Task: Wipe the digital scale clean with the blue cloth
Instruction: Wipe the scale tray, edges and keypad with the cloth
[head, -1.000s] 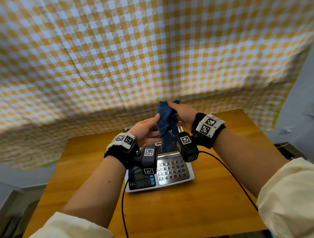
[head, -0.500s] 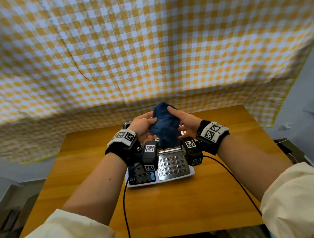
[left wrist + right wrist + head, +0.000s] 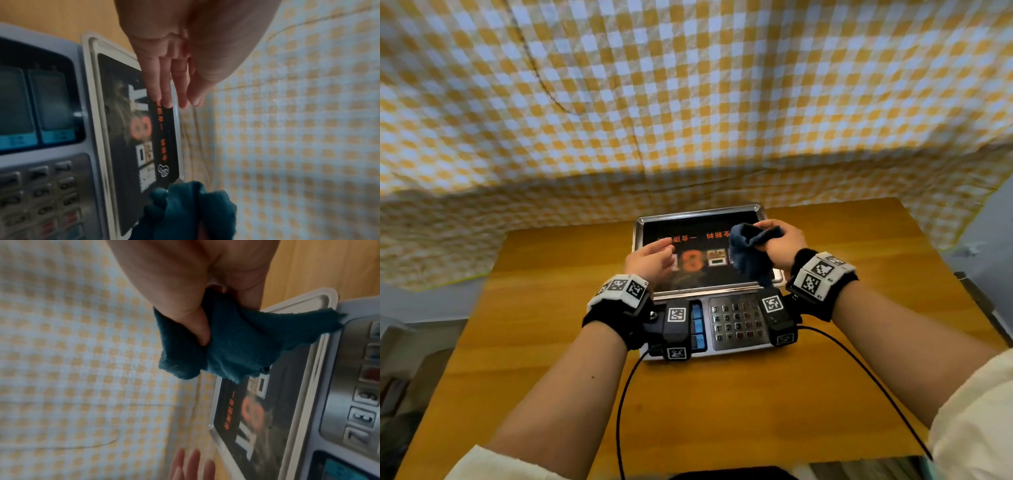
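Right hand [image 3: 779, 245] grips the bunched cloth [image 3: 748, 253] over the scale [image 3: 698, 260]; left hand [image 3: 650, 262] open, empty. Cloth soft, limp: hold it wadded. Platter likely slick.

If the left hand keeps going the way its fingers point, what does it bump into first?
Probably the checked cloth behind the scale: the left hand has straight fingers hovering over the far rim, though depth is unclear.

A wooden table [image 3: 722, 411] carries the scale [image 3: 705, 281] (set toward the far edge). A black cable [image 3: 626, 394] trails across the wood.
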